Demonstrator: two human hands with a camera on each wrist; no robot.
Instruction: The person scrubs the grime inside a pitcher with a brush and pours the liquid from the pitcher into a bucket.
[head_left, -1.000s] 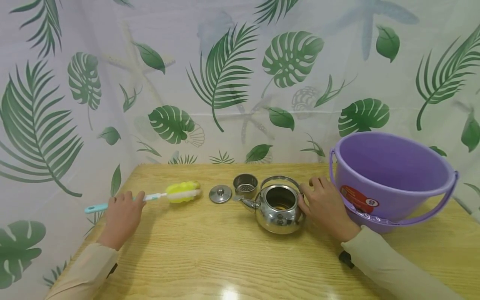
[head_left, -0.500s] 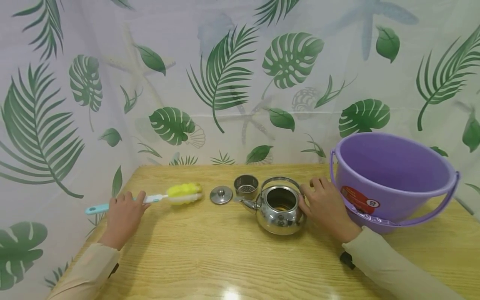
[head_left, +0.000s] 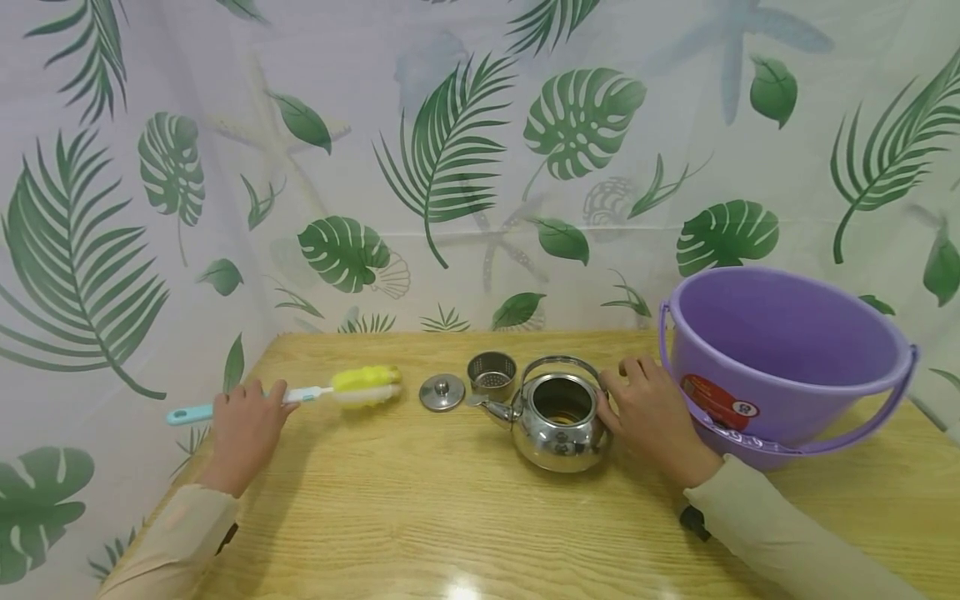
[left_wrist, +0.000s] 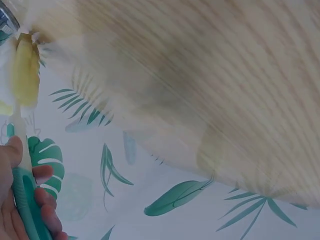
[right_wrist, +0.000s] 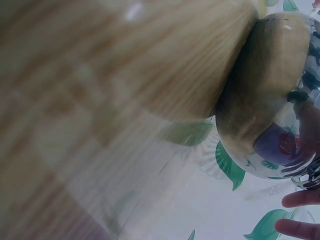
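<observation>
My left hand (head_left: pixel 247 433) grips the teal and white handle of a cup brush (head_left: pixel 363 387), with fingers curled round it in the left wrist view. Its yellow and white sponge head points right, close above the table. My right hand (head_left: pixel 656 417) holds a shiny steel teapot (head_left: pixel 561 446) at its right side, thumb by the rim and fingers near the handle's base. Upright and lidless, the teapot has its spout toward the left. In the right wrist view two fingertips (right_wrist: pixel 300 199) extend beside the teapot (right_wrist: pixel 270 85). What the thumb presses on is partly hidden.
A steel lid (head_left: pixel 442 392) and a perforated strainer (head_left: pixel 491 373) lie between brush and teapot. At the right stands a large purple bucket (head_left: pixel 780 417), close to my right hand. A leaf-print curtain (head_left: pixel 465 167) hangs behind the wooden table (head_left: pixel 390 508).
The brush in my left hand has shifted very slightly left in the last half second. The right hand and teapot keep their places.
</observation>
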